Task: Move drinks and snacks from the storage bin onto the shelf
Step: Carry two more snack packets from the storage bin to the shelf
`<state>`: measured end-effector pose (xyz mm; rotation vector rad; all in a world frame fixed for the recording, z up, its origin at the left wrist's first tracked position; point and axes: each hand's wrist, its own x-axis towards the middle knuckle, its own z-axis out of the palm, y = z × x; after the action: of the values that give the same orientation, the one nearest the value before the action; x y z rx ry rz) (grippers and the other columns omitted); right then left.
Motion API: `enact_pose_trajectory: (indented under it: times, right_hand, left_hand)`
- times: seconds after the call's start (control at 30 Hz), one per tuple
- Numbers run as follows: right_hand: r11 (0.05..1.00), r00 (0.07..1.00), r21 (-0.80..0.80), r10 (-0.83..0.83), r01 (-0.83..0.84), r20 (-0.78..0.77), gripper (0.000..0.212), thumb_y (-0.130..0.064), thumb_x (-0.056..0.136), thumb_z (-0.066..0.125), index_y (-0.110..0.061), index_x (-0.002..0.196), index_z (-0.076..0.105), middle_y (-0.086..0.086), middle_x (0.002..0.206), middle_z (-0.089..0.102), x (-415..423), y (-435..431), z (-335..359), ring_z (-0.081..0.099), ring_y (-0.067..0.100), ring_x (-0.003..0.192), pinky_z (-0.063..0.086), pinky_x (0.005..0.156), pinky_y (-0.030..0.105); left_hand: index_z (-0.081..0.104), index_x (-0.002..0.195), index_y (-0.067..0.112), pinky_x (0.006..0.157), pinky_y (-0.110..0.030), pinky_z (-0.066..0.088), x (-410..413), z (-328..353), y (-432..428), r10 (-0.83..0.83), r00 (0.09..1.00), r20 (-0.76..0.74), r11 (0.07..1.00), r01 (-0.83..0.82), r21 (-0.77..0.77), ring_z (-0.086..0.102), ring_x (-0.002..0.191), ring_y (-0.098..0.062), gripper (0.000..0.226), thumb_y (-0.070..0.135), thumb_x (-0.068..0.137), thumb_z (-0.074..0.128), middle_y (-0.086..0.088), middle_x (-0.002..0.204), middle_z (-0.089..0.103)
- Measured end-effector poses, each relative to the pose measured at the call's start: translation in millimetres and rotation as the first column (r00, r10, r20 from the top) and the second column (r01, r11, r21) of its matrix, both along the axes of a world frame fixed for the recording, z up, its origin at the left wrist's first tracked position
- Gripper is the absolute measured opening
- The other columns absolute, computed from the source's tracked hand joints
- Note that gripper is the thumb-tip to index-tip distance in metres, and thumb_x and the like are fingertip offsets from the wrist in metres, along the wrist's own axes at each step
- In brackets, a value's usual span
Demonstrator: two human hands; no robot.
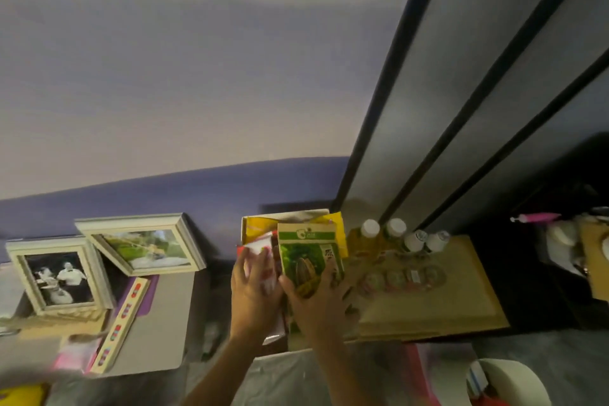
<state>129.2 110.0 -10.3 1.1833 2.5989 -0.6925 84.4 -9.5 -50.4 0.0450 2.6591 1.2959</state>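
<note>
My right hand [318, 301] grips the lower part of a green and tan snack pouch [308, 252], held upright at the left end of the wooden shelf top [438, 303]. My left hand [252, 290] holds a white and red snack packet [262, 249] just left of the pouch. A yellow snack bag [255, 227] stands behind both. Several bottles with white caps [403, 234] stand in a row at the back of the shelf, with a row of small round cups [400, 278] in front of them. The storage bin is not clearly in view.
Dark vertical frame bars [389, 82] rise behind the shelf. Two framed photos [99, 257] lean on a grey table at the left, beside a long wooden strip [120, 323]. A white round container [512, 382] sits at the bottom right, and dark clutter lies at the far right.
</note>
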Motion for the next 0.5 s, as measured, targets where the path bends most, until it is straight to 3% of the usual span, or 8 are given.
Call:
enact_pose_trajectory:
  times: [0.1, 0.2, 0.4, 0.5]
  right_hand:
    - [0.997, 0.998, 0.067, -0.033, 0.037, -0.05, 0.128, -0.108, 0.071, 0.026, -0.033, 0.171, -0.001, 0.023, 0.173, 0.003, 0.1, -7.5, -19.9, 0.015, 0.051, 0.156, 0.021, 0.122, 0.069]
    - [0.999, 0.999, 0.045, -0.015, 0.017, -0.038, 0.123, -0.105, 0.075, 0.023, -0.032, 0.171, -0.002, 0.023, 0.173, -0.001, -0.4, -8.0, -23.0, 0.011, 0.051, 0.157, 0.018, 0.123, 0.069]
    - [0.998, 0.998, 0.03, 0.061, -0.06, -0.034, 0.118, -0.105, 0.076, 0.024, -0.038, 0.169, -0.003, 0.014, 0.175, -0.005, 8.1, 8.4, -6.4, 0.005, 0.046, 0.16, 0.016, 0.125, 0.067]
    - [0.993, 0.992, 0.044, 0.112, -0.109, -0.057, 0.123, -0.109, 0.07, 0.014, -0.038, 0.169, 0.003, 0.009, 0.178, -0.002, 15.2, 20.5, 3.5, 0.003, 0.043, 0.162, 0.014, 0.127, 0.068]
  left_hand:
    - [0.028, 0.161, 0.044, 0.119, -0.06, 0.038, -0.4, -11.3, 0.8, -0.052, 0.996, -0.068, 0.995, 0.045, -0.093, 0.013, 0.161, -0.029, 0.073, 0.063, 0.096, 0.054, 0.012, 0.173, 0.001]
    - [0.023, 0.163, 0.044, 0.121, -0.06, 0.035, -1.3, -12.6, 4.4, -0.084, 0.991, -0.104, 0.988, 0.069, -0.142, 0.009, 0.161, -0.03, 0.073, 0.054, 0.101, 0.059, 0.007, 0.174, 0.002]
    - [0.023, 0.159, 0.05, 0.108, -0.064, 0.049, -5.0, -0.1, -7.1, -0.088, 0.996, -0.015, 0.992, 0.086, -0.092, 0.026, 0.156, -0.036, 0.086, 0.087, 0.084, 0.047, 0.014, 0.172, 0.005]
    - [0.02, 0.157, 0.057, 0.104, -0.064, 0.052, -6.5, 5.8, -15.6, -0.122, 0.992, -0.016, 0.992, 0.121, -0.025, 0.034, 0.152, -0.036, 0.083, 0.08, 0.085, 0.055, 0.024, 0.17, 0.003]
